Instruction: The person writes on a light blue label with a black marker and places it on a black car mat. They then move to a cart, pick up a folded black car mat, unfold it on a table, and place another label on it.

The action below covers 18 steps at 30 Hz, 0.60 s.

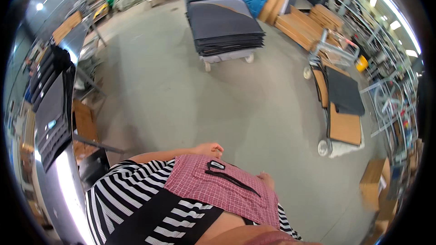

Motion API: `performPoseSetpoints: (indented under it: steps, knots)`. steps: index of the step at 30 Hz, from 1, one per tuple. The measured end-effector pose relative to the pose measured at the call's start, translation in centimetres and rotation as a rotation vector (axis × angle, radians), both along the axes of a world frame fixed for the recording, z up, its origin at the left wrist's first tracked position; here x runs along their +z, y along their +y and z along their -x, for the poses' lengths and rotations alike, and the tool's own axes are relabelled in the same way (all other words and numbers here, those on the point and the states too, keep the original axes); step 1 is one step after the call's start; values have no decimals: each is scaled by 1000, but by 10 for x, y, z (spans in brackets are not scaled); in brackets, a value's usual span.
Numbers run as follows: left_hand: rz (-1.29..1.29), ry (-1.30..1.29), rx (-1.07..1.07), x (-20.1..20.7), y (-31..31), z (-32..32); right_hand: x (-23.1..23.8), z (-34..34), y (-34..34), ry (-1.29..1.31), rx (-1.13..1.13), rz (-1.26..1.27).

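Note:
My left hand (210, 149) is held in front of my body at the upper edge of a pink checked apron (218, 177). Its fingers are loosely curled, and nothing shows in them. Only part of my right hand (267, 180) shows past the apron's right side; its fingers are mostly hidden. Neither hand touches any of the stacked goods. Straight ahead stands a wheeled cart (227, 56) bearing a tall stack of dark grey sheets (222, 20).
At right, a flat trolley (323, 147) carries a dark sheet (345, 90) and brown boards (345, 124). A table (63, 190) with dark stacked pieces (50, 102) runs along my left. An open cardboard box (373, 181) stands at lower right; shelving lines the far right.

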<state>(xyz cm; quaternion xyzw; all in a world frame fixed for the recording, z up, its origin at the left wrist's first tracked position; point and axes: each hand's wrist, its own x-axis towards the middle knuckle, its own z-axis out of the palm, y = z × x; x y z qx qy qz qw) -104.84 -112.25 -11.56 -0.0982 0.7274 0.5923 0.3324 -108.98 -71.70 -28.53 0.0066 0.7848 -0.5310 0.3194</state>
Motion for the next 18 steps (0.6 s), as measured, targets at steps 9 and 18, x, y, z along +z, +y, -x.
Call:
performPoseSetpoints:
  steps: [9, 18]
  knots:
    - [25, 19, 467, -15, -111, 43, 82, 303, -191, -140, -188, 234]
    - [-46, 30, 471, -12, -314, 197, 54, 375, -387, -478, -3, 124]
